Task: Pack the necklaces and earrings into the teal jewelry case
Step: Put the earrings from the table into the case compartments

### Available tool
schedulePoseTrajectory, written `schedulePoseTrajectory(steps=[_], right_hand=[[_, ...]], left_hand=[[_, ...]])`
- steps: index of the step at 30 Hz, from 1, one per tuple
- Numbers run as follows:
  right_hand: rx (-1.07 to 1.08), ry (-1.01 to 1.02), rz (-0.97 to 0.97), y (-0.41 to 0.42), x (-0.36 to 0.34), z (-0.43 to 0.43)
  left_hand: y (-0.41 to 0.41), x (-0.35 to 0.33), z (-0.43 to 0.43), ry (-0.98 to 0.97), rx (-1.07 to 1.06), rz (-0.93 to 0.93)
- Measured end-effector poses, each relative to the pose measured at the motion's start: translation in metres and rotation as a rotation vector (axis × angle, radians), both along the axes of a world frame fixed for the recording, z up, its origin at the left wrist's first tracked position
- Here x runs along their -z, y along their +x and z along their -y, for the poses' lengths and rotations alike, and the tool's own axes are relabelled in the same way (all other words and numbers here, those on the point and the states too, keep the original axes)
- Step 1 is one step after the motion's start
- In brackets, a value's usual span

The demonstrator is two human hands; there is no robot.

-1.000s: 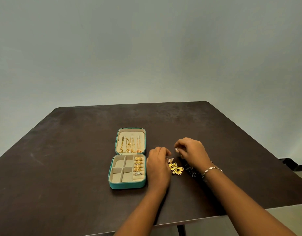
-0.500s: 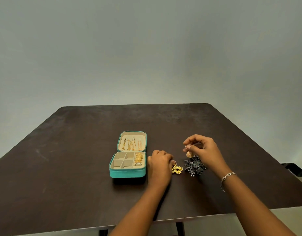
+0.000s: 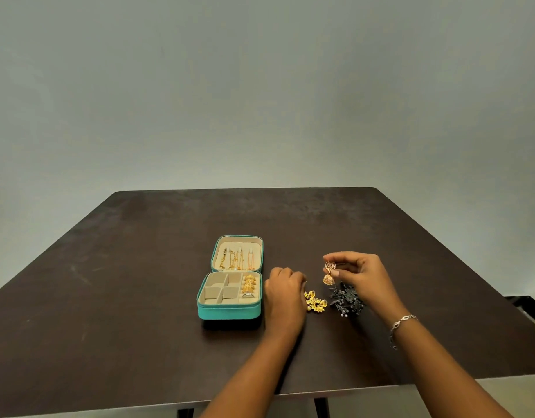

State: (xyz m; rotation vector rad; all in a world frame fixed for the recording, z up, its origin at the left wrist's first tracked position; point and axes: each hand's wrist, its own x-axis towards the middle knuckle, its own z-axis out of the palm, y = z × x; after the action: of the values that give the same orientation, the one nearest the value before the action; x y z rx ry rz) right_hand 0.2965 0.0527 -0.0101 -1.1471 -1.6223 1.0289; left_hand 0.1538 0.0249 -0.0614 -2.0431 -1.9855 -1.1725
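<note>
Gold earring (image 3: pixel 329 274) in right hand (image 3: pixel 362 276), aloft

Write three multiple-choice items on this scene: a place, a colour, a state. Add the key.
1. The jewelry case lies where from the left hand?
A. To its left
B. To its right
C. Under it
2. The earring cluster on the table by the right hand is:
A. Red
B. Dark grey
C. White
3. The right hand:
A. Lies flat
B. Pinches a gold earring in the air
C. Grips a lid
Key: 1 A, the case sits left of it; 2 B, its pieces look dark grey; 3 B, the earring dangles from the fingertips.
</note>
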Motion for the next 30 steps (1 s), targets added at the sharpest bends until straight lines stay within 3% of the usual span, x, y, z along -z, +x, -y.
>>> schedulePoseTrajectory(steps=[9, 25, 30], right_hand=[[-0.017, 0.033, -0.025, -0.002, 0.002, 0.001], [-0.029, -0.042, -0.297, -0.005, 0.001, 0.006], [-0.023, -0.100, -0.327, -0.005, -0.002, 0.007]], left_hand=[[0.000, 0.006, -0.004, 0.119, -0.002, 0.242], [-0.001, -0.005, 0.001, 0.104, 0.126, 0.466], [-0.001, -0.003, -0.001, -0.014, 0.116, 0.556]])
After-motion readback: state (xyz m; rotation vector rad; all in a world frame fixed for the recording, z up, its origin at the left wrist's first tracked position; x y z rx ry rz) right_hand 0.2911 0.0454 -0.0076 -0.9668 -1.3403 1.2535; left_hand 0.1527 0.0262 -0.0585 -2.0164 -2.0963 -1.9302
